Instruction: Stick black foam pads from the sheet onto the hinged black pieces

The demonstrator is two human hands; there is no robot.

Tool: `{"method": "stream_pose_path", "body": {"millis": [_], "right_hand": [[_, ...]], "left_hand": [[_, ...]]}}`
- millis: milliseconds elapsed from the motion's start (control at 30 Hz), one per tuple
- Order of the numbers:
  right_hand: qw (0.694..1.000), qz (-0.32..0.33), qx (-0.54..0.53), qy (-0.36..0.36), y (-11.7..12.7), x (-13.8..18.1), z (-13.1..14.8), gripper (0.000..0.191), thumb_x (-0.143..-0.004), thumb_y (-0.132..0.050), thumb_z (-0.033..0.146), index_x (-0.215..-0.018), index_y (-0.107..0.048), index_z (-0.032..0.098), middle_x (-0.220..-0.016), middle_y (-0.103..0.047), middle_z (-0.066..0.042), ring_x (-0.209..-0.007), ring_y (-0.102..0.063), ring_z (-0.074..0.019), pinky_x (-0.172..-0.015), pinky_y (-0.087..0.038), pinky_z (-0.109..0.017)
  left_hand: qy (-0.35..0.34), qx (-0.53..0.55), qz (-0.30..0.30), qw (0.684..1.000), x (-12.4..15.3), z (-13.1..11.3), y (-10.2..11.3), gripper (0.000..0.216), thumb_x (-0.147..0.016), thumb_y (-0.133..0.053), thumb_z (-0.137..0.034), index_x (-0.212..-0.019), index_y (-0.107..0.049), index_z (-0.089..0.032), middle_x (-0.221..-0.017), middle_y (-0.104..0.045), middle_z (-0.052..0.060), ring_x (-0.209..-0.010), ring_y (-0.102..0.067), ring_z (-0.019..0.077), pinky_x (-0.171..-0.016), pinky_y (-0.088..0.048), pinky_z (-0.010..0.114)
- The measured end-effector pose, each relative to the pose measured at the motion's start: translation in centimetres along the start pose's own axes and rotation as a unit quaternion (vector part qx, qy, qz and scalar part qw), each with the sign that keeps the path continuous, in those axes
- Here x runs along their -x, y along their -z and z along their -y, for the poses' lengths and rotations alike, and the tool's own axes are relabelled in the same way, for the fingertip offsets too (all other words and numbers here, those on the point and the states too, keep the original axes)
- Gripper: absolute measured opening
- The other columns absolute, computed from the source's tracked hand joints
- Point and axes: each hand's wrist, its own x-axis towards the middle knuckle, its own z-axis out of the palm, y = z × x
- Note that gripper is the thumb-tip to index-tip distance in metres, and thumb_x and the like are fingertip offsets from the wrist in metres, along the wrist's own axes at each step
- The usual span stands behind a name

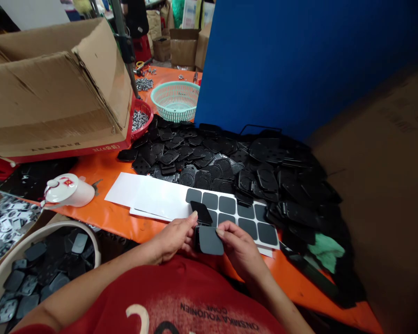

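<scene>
Near the table's front edge, my left hand [177,237] is closed on a black hinged plastic piece [202,213], its upper flap tilted away from me. A dark grey square pad with rounded corners [211,240] lies over the lower half of that piece. My right hand [239,247] pinches this pad at its upper right edge; whether the pad is stuck down cannot be seen. Just beyond my hands is a white backing sheet [275,241] with rows of similar dark grey squares, partly covered by my fingers. White paper [153,197] extends to its left.
Black plastic parts [198,153] are heaped behind the sheet, against a blue panel [264,60]. A lidded white mug [80,192] stands left. A tub [96,250] of dark pieces sits lower left. Farther back are a cardboard box [48,97] and a green basket [176,111].
</scene>
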Motion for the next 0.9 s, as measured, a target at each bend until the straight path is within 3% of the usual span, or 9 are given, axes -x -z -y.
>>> {"method": "stream_pose_path", "body": {"millis": [267, 900], "right_hand": [[0.998, 0.0, 0.053, 0.046, 1.0, -0.3, -1.0, 0.031, -0.068, -0.079, 0.042, -0.069, -0.059, 0.018, -0.061, -0.051, 0.003, -0.057, -0.043, -0.0114, -0.054, -0.036, -0.024], [0.996, -0.002, 0.075, 0.047, 1.2, -0.4, -1.3, 0.031, -0.07, -0.078, 0.044, -0.072, -0.06, 0.018, -0.065, -0.054, 0.002, -0.06, -0.046, -0.0118, -0.057, -0.039, -0.025]], "left_hand": [[0.003, 0.004, 0.01, 1.0, 0.1, -0.1, 0.0, 0.07, -0.064, -0.056, -0.081, -0.086, -0.053, -0.014, -0.062, -0.05, -0.002, -0.054, -0.058, 0.0145, -0.054, -0.052, 0.031], [0.015, 0.005, 0.017, 1.0, 0.2, 0.0, -0.2, 0.07, -0.062, -0.057, -0.081, -0.087, -0.051, -0.016, -0.058, -0.048, -0.006, -0.054, -0.067, 0.0191, -0.052, -0.052, 0.027]]}}
